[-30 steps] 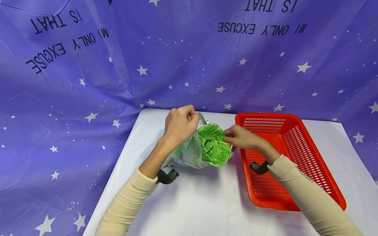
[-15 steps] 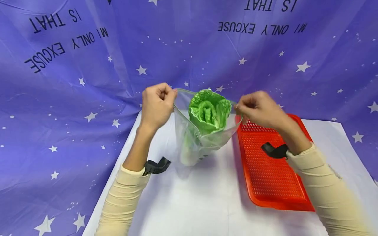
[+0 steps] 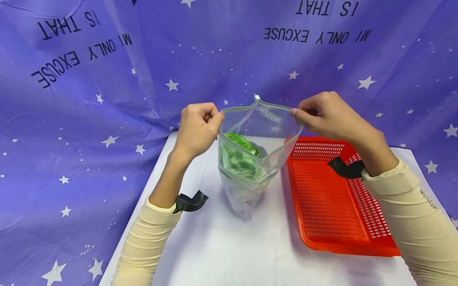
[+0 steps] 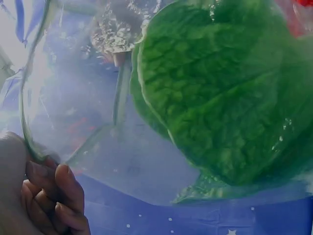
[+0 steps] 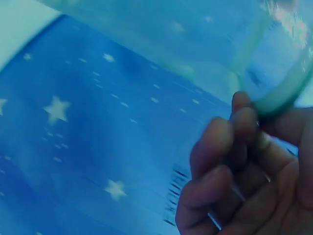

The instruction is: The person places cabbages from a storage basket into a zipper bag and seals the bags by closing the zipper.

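A clear zip bag hangs with its mouth spread wide between my two hands. My left hand pinches the left corner of the rim, fingers curled. On the other side, my right hand pinches the right part of the rim between thumb and fingers. Down inside the bag lies a leafy green cabbage, its top leaves below the rim. In the left wrist view the cabbage shows large through the film. The right wrist view shows the rim between the fingertips.
A red perforated plastic basket stands on the white table, right of the bag and partly under my right forearm. Behind the table hangs a purple cloth with stars and printed words.
My right hand has moved from beside the cabbage up to the bag's rim. The bag has swung from lying sideways to upright, and the cabbage has sunk down inside it.
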Demonstrator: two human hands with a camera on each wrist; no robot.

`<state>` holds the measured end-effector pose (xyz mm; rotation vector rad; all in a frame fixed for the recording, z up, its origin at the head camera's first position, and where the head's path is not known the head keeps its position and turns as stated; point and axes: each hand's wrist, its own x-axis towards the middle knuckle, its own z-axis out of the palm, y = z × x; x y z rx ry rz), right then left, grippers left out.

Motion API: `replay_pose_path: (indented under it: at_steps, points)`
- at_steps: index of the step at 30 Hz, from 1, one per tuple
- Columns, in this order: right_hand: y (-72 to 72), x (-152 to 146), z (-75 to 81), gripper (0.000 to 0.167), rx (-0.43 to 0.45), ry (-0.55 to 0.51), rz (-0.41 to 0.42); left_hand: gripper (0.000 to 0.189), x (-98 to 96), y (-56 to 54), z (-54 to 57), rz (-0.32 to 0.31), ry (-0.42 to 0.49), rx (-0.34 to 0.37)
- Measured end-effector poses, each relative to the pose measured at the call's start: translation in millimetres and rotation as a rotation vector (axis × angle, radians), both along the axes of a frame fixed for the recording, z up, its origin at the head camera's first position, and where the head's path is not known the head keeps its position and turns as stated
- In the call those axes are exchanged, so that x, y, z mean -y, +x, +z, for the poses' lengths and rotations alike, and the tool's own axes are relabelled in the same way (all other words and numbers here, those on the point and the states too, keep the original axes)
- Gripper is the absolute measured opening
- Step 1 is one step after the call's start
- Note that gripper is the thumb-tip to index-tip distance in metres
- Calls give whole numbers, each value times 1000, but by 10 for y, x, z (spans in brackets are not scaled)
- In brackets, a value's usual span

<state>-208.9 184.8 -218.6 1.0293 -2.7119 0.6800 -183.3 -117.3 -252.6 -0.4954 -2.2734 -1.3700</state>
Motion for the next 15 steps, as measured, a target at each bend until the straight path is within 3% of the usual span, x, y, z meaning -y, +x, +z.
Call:
replay_pose_path:
  at_steps: [2, 4, 6, 10, 12, 15]
  points:
    - [50, 28, -138, 26, 19, -95, -62, 32, 5, 2, -67, 15, 8, 11]
    - [182, 93, -289, 26, -27, -204, -113, 33, 15, 20, -122, 43, 15, 2]
    - [393, 207, -463, 43, -160, -350, -127, 33, 18, 46, -169, 62, 18, 0]
    - [832, 510, -791, 63, -497, -525, -30, 33, -19, 118, -231, 56, 32, -17]
    - [929, 679, -890, 57, -547, -574, 30, 33, -45, 151, -242, 46, 52, -27]
    - [913, 815, -945, 30, -520, -651, 54, 33, -75, 179, -263, 37, 74, -47]
